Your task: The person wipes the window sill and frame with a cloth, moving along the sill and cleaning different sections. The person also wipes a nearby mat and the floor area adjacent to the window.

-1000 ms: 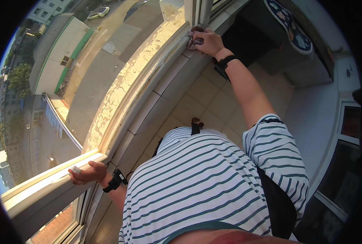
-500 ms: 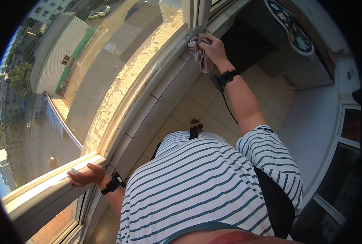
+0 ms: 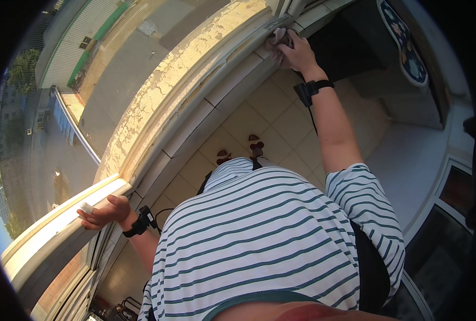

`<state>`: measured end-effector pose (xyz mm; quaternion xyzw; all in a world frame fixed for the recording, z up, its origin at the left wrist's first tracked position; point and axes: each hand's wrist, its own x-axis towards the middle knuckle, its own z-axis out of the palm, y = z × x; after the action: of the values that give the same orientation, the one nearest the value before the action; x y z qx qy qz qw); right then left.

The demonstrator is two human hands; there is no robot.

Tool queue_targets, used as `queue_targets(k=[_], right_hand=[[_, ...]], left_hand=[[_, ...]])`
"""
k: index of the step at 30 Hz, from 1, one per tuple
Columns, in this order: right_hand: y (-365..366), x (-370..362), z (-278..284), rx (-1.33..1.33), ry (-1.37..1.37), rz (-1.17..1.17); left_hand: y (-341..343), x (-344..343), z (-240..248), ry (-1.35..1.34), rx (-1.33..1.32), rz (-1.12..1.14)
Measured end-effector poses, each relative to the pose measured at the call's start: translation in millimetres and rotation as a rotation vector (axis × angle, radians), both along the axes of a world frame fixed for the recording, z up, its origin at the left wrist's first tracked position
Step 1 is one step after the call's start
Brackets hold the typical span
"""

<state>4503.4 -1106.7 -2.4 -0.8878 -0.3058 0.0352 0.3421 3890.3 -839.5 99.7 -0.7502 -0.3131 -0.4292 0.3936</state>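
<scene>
1. Your right hand [image 3: 301, 55] is at the far right end of the window's lower rail [image 3: 201, 92], fingers and thumb closed on a crumpled greyish-pink cloth [image 3: 278, 40].
2. The cloth is bunched beside the far end of the rail; whether it presses on the surface is unclear from this angle.
3. Your left hand [image 3: 105, 213] is at the near left, beside the pale window frame [image 3: 40, 243]. Its fingers are half curled, with the thumb standing apart.
4. A small white piece [image 3: 86, 207] shows at those fingers; you cannot tell here whether they grip it or it belongs to the frame.
5. You wear a black band on each wrist.
6. Beyond the rail, to its left, runs an outside ledge [image 3: 157, 99] with flaking paint.
7. To the right of the rail are a tile border [image 3: 190, 128] and the beige tiled floor [image 3: 248, 119], where your sandals show.
8. A dark patterned mat [image 3: 403, 44] lies at the far right.
</scene>
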Motion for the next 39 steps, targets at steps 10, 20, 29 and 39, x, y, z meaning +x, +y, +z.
queue_targets(k=[10, 20, 29, 39], right_hand=[[54, -246, 21, 0.077, -0.212, 0.436], [17, -132, -2, -0.007, -0.195, 0.205], [39, -177, -7, 0.074, -0.048, 0.266], [127, -510, -4, 0.084, -0.159, 0.851]], left_hand=[[-2, 0, 0, -0.027, 0.016, 0.028], [0, -6, 3, 0.027, 0.049, 0.082], [-2, -5, -6, -0.119, -0.021, -0.109], [-25, -37, 11, -0.123, -0.257, -0.595]])
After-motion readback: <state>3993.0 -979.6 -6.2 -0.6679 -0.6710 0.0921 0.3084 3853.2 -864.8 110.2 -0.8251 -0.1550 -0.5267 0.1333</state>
